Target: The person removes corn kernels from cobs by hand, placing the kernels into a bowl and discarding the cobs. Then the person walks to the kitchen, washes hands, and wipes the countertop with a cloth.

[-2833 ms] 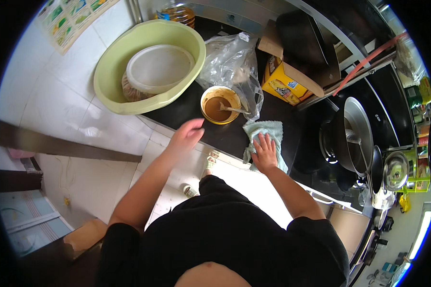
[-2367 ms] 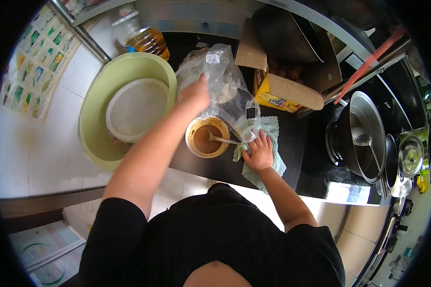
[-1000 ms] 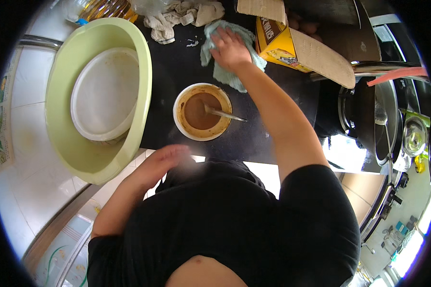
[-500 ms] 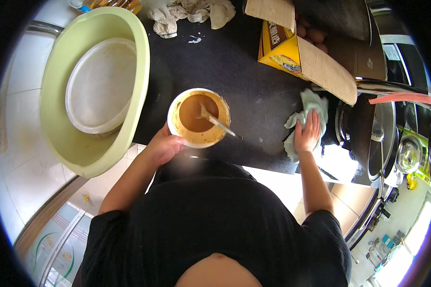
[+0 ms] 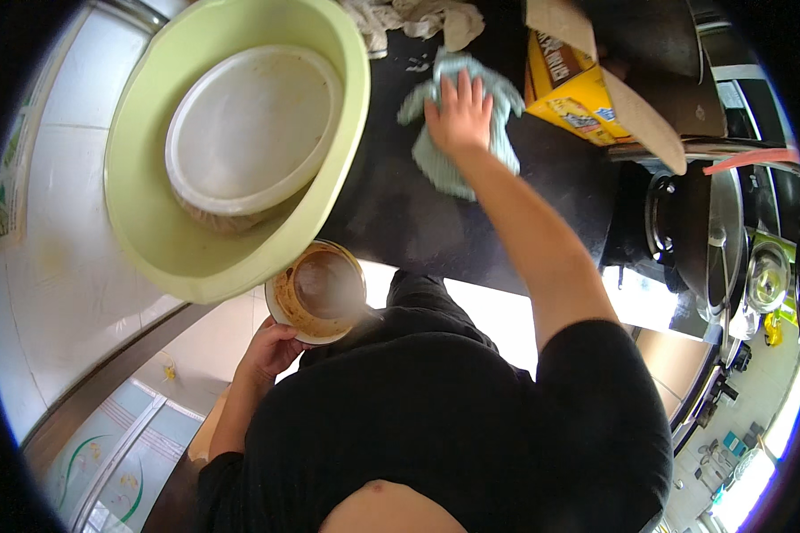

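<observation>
My left hand point(image 5: 274, 350) grips the side of a white tub point(image 5: 286, 304), held below the counter's front edge, close to my body. Brown liquid fills the tub's lower part, and brown smears coat its inner wall. A thin utensil handle point(image 5: 371, 313) sticks out over the rim; blur hides its kind. Out on the dark counter point(image 5: 400, 222), my right hand point(image 5: 460, 115) presses flat, fingers spread, on a pale green cloth point(image 5: 444, 171). The cloth lies bunched beneath the palm and around it.
A pale green basin point(image 5: 240, 277) stands at the left, with a white round lid-like piece point(image 5: 249, 124) inside. Crumpled beige cloth point(image 5: 449, 22) lies at the back. A yellow-and-brown open carton point(image 5: 564, 98) stands right of my hand. Farther right is a dark pan point(image 5: 698, 240).
My right hand and the green cloth have moved left and farther back across the counter. My left hand has drawn the tub left and toward me, off the counter's edge.
</observation>
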`<state>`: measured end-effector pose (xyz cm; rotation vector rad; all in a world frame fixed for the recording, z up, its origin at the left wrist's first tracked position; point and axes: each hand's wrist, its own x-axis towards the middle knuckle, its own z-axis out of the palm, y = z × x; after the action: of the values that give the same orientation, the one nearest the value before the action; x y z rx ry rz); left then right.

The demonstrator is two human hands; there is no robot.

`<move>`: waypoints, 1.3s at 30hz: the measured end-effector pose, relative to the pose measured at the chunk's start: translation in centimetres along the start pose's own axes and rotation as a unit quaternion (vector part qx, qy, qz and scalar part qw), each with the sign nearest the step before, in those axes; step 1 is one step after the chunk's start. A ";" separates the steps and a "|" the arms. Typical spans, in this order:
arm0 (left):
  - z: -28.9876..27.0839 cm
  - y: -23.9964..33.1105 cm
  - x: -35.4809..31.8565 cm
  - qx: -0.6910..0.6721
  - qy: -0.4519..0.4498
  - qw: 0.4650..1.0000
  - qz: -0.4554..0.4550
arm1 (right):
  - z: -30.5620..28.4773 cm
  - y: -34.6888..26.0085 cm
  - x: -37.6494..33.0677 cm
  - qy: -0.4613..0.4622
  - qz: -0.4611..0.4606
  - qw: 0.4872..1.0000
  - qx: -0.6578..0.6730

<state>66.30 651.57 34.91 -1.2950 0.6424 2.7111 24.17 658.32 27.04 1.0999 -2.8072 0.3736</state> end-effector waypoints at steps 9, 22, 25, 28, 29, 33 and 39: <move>-6.3 -1.7 -6.5 -0.030 0.007 0.999 0.031 | 0.2 -13.1 -6.1 -0.072 0.011 0.995 -0.074; -7.7 1.1 -3.1 0.106 -0.180 0.977 -0.039 | -6.7 -3.9 -23.3 -0.070 -0.033 0.995 0.068; -4.5 1.9 -3.2 0.162 -0.210 0.964 -0.014 | -5.9 7.9 -27.7 0.092 0.113 0.989 0.004; -4.2 1.9 -1.8 0.136 -0.239 0.960 -0.050 | -7.2 20.2 -32.2 0.242 0.190 0.952 0.006; -2.0 1.7 -3.0 0.126 -0.218 0.967 -0.031 | -9.7 20.5 -31.9 0.236 0.381 0.893 0.053; -2.6 1.8 0.4 0.137 -0.231 0.956 -0.117 | -13.6 27.5 -32.7 0.394 0.565 0.652 0.318; 5.9 0.0 3.2 0.148 -0.229 0.957 -0.103 | -15.3 22.9 -30.5 0.115 0.336 0.934 -0.040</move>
<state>59.94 653.58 35.73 -0.5973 0.7660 2.4867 31.09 698.50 31.89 0.0335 -2.8583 0.3987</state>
